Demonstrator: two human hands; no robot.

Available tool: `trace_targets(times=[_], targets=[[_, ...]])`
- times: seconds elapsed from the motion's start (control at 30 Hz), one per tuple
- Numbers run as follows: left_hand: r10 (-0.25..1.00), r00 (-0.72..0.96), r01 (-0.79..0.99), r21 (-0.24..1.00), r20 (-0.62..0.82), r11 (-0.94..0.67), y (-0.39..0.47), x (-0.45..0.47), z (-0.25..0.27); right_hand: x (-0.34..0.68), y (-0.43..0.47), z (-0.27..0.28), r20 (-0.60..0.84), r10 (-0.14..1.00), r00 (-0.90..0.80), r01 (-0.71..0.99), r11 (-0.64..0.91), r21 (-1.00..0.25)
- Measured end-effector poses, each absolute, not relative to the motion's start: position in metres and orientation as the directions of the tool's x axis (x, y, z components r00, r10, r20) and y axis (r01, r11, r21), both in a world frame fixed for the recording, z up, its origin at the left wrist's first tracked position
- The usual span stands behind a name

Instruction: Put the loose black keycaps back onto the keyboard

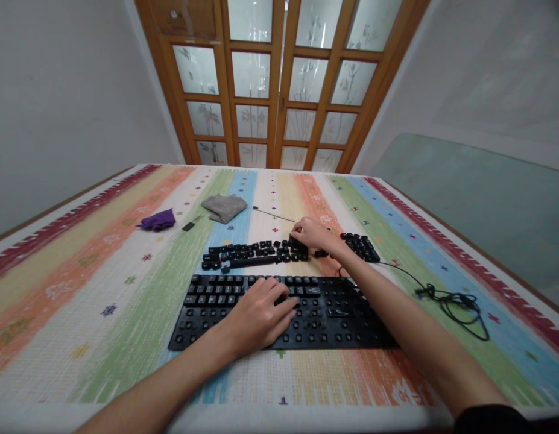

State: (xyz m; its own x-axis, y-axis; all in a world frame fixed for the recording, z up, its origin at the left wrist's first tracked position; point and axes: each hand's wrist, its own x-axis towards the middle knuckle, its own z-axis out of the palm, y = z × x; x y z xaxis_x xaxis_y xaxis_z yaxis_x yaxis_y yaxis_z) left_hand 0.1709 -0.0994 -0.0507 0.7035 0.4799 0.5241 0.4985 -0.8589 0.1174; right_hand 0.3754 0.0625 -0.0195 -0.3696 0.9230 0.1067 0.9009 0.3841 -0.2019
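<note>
Right hand [309,234]: fingers bunched together, down at the loose keycaps [249,252]; from here I can't tell if one is pinched. Left hand [263,316]: fingers bent, resting on the keyboard [328,328], its grip unclear from where I stand. Board sits under the left hand, nearer the person than the right. Caps on the top rows, bare switches on the lower ones. Loose caps run in rows leftward from the right hand; a second cap cluster [361,247] is right of it. Thin rod [275,214] just beyond the right hand. Grey cloth [224,207] past that, to the left; purple cloth [158,220] farther left. Coiled cable [460,304] right of the right forearm. All on a striped tablecloth [143,295].
</note>
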Motion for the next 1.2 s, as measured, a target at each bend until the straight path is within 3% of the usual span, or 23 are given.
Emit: trace_targets(times=[0.13,0.4,0.47,0.57,0.7,0.8,0.9,1.07,1.2], targets=[[0.49,0.685,0.524,0.102,0.539,-0.845,-0.099,0.171,-0.051,0.372,0.068,-0.016,0.082,0.931,-0.357,0.897,0.366,-0.247],[0.569,0.578,0.585,0.19,0.585,-0.789,-0.098,0.166,-0.049,0.392,0.032,0.006,0.134,0.929,-0.346,0.854,0.37,-0.364],[0.566,0.579,0.578,0.194,0.587,-0.793,-0.099,0.166,-0.048,0.401,0.01,0.007,0.156,0.911,-0.383,0.815,0.412,-0.407],[0.557,0.579,0.565,0.199,0.596,-0.8,-0.101,0.168,-0.047,0.412,-0.027,0.002,0.286,0.81,-0.512,0.623,0.58,-0.525],[0.555,0.561,0.548,0.227,0.614,-0.805,-0.104,0.175,-0.05,0.415,-0.068,-0.012,0.336,0.704,-0.625,0.491,0.69,-0.531],[0.553,0.556,0.543,0.231,0.621,-0.807,-0.106,0.183,-0.054,0.412,-0.083,-0.024,0.341,0.625,-0.702,0.456,0.762,-0.459],[0.558,0.548,0.543,0.243,0.623,-0.804,-0.106,0.189,-0.055,0.409,-0.088,-0.035,0.374,0.551,-0.746,0.473,0.833,-0.286],[0.586,0.518,0.555,0.277,0.623,-0.785,-0.102,0.191,-0.054,0.408,-0.094,-0.045,0.447,0.513,-0.733,0.558,0.829,-0.038],[0.606,0.485,0.554,0.314,0.631,-0.771,-0.103,0.189,-0.049,0.406,-0.101,-0.042,0.472,0.48,-0.74,0.572,0.818,0.065]])
